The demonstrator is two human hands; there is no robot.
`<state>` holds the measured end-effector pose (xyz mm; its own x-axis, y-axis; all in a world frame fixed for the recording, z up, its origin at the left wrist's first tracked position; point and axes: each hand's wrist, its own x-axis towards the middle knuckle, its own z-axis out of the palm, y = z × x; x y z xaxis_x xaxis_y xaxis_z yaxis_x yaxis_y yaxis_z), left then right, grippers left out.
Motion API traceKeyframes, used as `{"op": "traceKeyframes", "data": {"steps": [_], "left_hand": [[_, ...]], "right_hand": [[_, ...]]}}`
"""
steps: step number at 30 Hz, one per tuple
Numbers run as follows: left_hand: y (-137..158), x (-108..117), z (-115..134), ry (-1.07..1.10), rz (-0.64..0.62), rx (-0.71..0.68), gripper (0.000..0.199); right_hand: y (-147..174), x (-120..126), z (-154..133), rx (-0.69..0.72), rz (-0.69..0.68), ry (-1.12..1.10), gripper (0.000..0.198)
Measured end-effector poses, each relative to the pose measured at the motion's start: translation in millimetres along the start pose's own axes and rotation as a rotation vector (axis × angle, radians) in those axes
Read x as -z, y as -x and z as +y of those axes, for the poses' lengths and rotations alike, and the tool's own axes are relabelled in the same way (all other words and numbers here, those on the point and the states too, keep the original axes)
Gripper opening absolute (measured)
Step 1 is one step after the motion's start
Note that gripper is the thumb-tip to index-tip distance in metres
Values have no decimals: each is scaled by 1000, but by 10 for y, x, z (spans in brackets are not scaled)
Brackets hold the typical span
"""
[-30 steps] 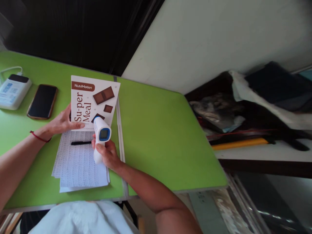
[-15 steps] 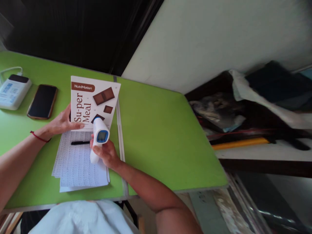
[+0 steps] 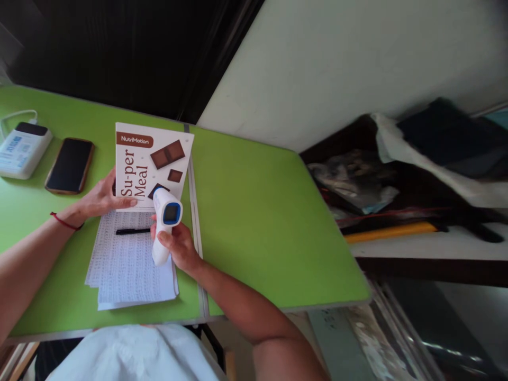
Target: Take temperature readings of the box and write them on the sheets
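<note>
My left hand (image 3: 106, 197) grips the lower left edge of a white box (image 3: 166, 182) printed "NutriMotion Su-per Meal" with brown chocolate pieces, its thumb across the front. In my right hand (image 3: 180, 246) is a white infrared thermometer (image 3: 162, 246) with a blue-rimmed screen, which looks dark. Its head overlaps the box's lower right part from my view; whether they touch I cannot tell. Below the box lie sheets of paper (image 3: 130, 275) covered with rows of small writing. A black pen (image 3: 133, 231) rests on them, its right end hidden behind my right hand and the thermometer.
A phone (image 3: 70, 165) and a white power bank (image 3: 24, 151) with a cable lie left on the green table (image 3: 270, 227). A seam strip crosses the table. Dark panel and wall stand behind. At right, a shelf (image 3: 468, 248) holds cloth, plastic bags and a yellow-handled item (image 3: 392, 233).
The thermometer has shifted slightly right with my right hand, and its screen has turned from lit grey to dark. My left hand and the box stay nearly in place.
</note>
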<state>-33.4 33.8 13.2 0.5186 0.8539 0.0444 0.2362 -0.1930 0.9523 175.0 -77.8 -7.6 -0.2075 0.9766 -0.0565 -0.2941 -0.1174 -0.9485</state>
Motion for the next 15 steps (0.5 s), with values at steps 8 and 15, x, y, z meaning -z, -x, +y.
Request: {"op": "traceKeyframes", "data": {"steps": [8,15], "left_hand": [[3,-1,18,-26,26,-33,64],[2,1,-3,-36,20,-48,71]], "right_hand": [[-8,7,-44,-7,38,62,42],[-4,32,-5,20,34,113,37]]}}
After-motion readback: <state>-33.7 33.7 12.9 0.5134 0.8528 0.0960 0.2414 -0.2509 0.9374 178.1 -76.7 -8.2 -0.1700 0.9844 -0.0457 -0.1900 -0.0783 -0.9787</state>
